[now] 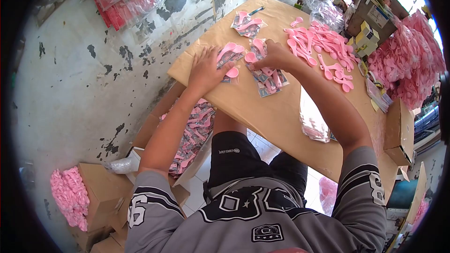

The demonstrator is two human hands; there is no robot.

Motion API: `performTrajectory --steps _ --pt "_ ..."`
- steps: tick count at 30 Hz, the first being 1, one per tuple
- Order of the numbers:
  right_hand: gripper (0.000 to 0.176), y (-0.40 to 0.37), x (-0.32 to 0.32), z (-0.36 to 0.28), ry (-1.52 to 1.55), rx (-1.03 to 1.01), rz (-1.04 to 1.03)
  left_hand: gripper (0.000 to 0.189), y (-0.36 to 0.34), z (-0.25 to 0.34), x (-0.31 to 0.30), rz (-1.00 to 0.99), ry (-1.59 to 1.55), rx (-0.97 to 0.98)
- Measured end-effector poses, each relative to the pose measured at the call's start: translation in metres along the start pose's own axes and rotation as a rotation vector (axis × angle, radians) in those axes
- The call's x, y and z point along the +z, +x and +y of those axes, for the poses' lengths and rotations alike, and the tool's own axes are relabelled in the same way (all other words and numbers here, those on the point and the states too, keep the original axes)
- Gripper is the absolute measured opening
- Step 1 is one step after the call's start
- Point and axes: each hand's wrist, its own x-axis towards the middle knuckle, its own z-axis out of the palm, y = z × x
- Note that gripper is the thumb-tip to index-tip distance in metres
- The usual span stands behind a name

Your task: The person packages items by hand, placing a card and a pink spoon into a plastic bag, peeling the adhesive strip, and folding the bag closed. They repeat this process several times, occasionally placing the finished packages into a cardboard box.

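My left hand (205, 69) lies on the table's near left side with its fingers spread. Its thumb and edge rest against a small plastic packet of pink measuring spoons (230, 48). My right hand (275, 57) bends over another packet, its fingers closed at the pink spoons (252, 57) there; the fingertips are partly hidden. Just below that hand lie more packed pink spoons (271, 83) in clear bags with a printed card. A further packet (248, 24) sits farther back on the table.
A heap of loose pink spoons (313, 40) covers the back right of the brown table (262, 112). Clear bags (313, 121) lie by my right forearm. Below left, a carton holds many filled packets (193, 133). Large bags of pink spoons (407, 58) stand at right.
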Motion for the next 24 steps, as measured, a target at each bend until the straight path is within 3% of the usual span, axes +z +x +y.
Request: performTrajectory --steps 8,11,13,16,19,22,24 --pt "0.108 -0.009 0.03 -0.018 0.014 -0.076 0.029 0.069 -0.008 -0.006 0.011 0.066 0.081 0.072" --pt "0.092 -0.024 0.037 -0.022 -0.199 -0.255 0.248 0.067 -0.015 -0.007 0.006 0.087 0.037 0.113" --pt "0.09 -0.026 0.035 -0.02 -0.264 -0.271 0.245 0.066 -0.02 -0.006 0.0 0.093 -0.047 0.152" --pt "0.089 -0.029 0.027 -0.019 -0.263 -0.239 0.183 0.078 -0.016 -0.003 -0.012 -0.005 -0.066 0.091" --pt "0.091 -0.026 0.018 -0.017 -0.209 -0.175 0.131 0.101 -0.01 0.009 -0.015 0.084 0.036 -0.098" --pt "0.092 -0.023 0.011 -0.005 -0.054 -0.106 0.046 0.119 -0.006 0.012 -0.021 -0.033 0.176 -0.111" --pt "0.092 -0.025 0.0 -0.003 0.013 -0.017 -0.07 0.119 -0.003 0.01 -0.021 -0.121 0.111 -0.169"
